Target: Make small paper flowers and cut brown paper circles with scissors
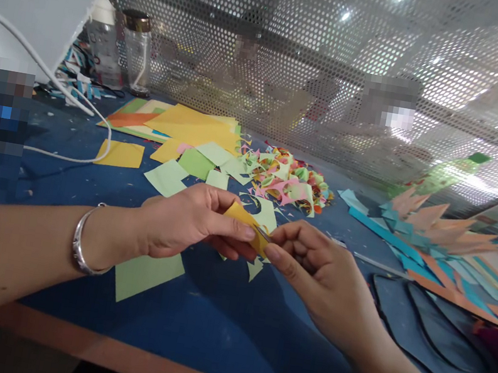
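A small folded piece of yellow paper (237, 213) is pinched between the thumb and fingers of my left hand (196, 219). My right hand (316, 268) is closed at the paper's right end, its thumb and forefinger around a thin metal blade (263, 233) that lies against the paper. The rest of that tool is hidden inside the fingers. Below the hands lie pale green cut scraps (254, 270). A larger pale green sheet (148, 278) rests on the blue table beneath my left wrist, which wears a silver bangle.
Behind the hands are a heap of colourful paper offcuts (291, 178), green squares (167, 177) and yellow sheets (196, 127). Blue and orange paper strips (450, 239) and a black cable (420, 330) lie at right. Bottles (137, 56) stand by the perforated screen (302, 42).
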`<state>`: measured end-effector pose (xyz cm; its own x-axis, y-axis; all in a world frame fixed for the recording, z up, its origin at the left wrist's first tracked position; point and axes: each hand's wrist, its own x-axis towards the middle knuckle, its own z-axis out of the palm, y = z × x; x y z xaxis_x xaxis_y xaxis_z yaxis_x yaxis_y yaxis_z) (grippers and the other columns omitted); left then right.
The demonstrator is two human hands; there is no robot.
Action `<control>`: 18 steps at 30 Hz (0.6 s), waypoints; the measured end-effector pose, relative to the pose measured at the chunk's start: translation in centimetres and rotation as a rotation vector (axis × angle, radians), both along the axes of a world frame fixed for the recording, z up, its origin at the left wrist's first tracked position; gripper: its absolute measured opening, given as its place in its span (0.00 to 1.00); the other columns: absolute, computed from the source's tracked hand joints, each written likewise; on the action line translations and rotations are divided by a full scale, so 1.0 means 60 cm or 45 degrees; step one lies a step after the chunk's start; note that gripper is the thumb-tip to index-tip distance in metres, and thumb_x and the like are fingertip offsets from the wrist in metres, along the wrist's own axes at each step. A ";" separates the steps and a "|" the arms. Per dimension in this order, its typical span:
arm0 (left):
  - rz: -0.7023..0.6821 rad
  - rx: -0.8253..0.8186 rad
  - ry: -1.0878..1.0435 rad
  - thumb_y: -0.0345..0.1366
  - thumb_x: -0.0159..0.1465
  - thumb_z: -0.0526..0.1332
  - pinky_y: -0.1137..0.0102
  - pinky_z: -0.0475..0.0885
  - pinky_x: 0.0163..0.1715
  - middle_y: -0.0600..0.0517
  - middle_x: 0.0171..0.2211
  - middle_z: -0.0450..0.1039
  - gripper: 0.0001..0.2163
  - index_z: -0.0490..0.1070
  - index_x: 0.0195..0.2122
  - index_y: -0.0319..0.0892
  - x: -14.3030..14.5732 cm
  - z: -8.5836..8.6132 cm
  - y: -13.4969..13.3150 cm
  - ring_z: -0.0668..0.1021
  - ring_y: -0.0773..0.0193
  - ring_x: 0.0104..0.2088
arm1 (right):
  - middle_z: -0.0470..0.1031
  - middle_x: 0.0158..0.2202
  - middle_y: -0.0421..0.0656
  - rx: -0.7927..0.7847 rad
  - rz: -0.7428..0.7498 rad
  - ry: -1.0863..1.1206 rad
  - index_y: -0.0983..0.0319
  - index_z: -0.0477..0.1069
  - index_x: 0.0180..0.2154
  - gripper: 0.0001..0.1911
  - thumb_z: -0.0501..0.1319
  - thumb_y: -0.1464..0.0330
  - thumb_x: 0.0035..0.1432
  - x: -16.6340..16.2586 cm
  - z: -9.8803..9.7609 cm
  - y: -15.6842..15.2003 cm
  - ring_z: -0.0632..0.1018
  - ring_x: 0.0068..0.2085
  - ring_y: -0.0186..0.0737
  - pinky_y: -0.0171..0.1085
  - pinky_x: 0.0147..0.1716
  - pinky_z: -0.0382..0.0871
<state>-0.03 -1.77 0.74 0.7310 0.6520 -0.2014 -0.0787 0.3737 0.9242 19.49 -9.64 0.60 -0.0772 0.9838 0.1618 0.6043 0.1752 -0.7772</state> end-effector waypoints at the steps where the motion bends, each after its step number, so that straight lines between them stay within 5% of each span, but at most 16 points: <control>1: -0.008 -0.003 0.007 0.35 0.51 0.75 0.75 0.76 0.30 0.49 0.27 0.81 0.12 0.74 0.27 0.36 0.000 0.001 0.000 0.83 0.64 0.31 | 0.63 0.21 0.35 0.000 -0.002 0.004 0.61 0.69 0.34 0.13 0.61 0.58 0.63 0.000 0.000 0.000 0.63 0.21 0.30 0.32 0.20 0.56; 18: -0.084 -0.045 0.030 0.36 0.50 0.76 0.76 0.75 0.29 0.53 0.26 0.80 0.12 0.76 0.27 0.38 0.002 0.000 0.001 0.82 0.68 0.30 | 0.59 0.21 0.34 -0.009 0.026 -0.053 0.60 0.68 0.33 0.13 0.60 0.57 0.64 0.000 0.000 -0.001 0.61 0.21 0.30 0.32 0.20 0.55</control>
